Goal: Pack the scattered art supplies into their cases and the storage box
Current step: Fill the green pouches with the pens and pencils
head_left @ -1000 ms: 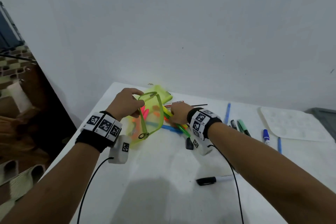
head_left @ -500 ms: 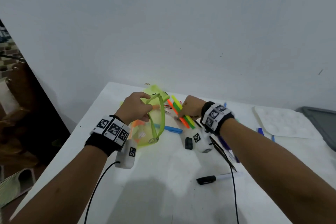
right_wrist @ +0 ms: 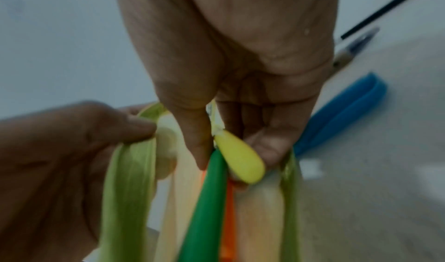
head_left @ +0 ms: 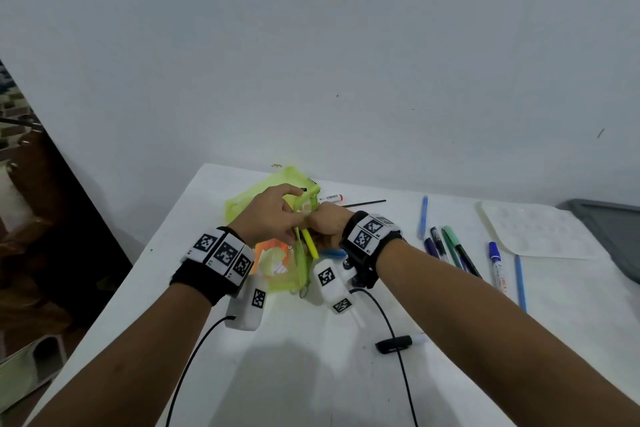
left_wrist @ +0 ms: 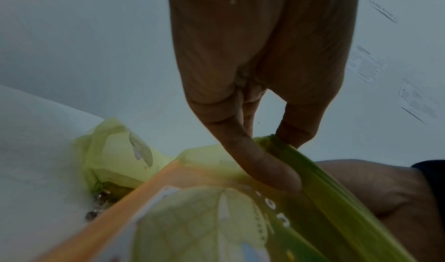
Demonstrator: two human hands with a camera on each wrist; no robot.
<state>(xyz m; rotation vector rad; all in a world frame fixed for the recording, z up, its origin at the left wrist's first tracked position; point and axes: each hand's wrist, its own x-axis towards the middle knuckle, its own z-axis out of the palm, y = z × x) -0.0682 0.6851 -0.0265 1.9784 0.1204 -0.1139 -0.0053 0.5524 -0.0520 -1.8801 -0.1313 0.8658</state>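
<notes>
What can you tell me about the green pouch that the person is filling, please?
The pouch is translucent yellow-green, soft plastic or mesh by its look, with a thicker green band along its mouth. It lies on the white table, mouth held open. The left hand pinches the band. The right hand pushes green, yellow and orange markers into the opening. An orange printed card shows through its wall, and a small metal pull hangs at one corner.

Right hand hides most of the markers from our head view; wrist views blur; grey tray cut off.
</notes>
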